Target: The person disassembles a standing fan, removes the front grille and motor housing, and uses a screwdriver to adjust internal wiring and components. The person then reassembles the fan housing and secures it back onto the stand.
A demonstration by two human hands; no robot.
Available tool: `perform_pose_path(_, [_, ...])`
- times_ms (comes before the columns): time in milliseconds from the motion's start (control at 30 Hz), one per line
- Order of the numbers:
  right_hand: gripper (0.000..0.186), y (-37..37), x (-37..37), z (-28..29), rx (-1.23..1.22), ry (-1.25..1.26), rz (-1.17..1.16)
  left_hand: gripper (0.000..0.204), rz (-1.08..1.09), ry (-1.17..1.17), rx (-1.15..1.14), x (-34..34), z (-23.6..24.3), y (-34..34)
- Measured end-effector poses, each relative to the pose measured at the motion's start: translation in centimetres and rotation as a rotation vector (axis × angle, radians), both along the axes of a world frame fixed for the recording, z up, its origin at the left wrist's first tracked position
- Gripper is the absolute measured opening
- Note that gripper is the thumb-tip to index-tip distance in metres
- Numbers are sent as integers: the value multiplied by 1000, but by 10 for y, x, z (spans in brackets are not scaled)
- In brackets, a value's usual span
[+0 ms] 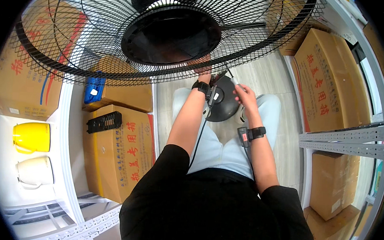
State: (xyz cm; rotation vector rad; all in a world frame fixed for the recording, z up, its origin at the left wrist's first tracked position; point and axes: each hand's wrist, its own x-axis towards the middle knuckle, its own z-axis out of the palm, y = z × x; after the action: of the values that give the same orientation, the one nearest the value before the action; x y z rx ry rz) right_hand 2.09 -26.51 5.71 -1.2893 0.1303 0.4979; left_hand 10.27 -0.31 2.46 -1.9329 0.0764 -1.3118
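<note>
R hand [246, 98] pinches screwdriver-like tool [235, 81] nr fan base [224, 105], L hand [203, 68] state unclear behind grille [170, 36]; prob. screw work, next needs steady tip.

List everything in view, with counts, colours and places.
Fan: one, black, top centre
Round base: one, black, centre
Slim tool: one, pale-handled, centre
Mugs: two, yellow and white, left shelf
Cardboard boxes: several, brown, both sides
Slotted piece: one, black, left
Plastic item: one, blue, left
Shelves: several, grey, both sides
Floor: one, pale grey, centre
Wrist devices: two, black, both wrists
Cables: two, dark, centre
Shirt: one, black, bottom centre
Trousers: one pair, pale blue, centre
Left hand: one, upper centre, partly hidden
Right hand: one, centre, holding tool
</note>
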Motion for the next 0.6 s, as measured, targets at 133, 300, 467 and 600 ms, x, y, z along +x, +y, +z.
perform_pose_path(133, [42,-49,21,17,-154,39,172,38,58,29,-64,24,-20,-6])
perform_pose_path(300, [37,-82,26,41,-158,5,266,33,432,61,-87,53,-71,30])
perform_pose_path(467, [25,-78,44,46,205,-45,81,41,436,69,-226,54,-48,29])
perform_pose_path(600, [19,-93,57,60,296,-65,-166,44,341,536,-921,47,31,-49])
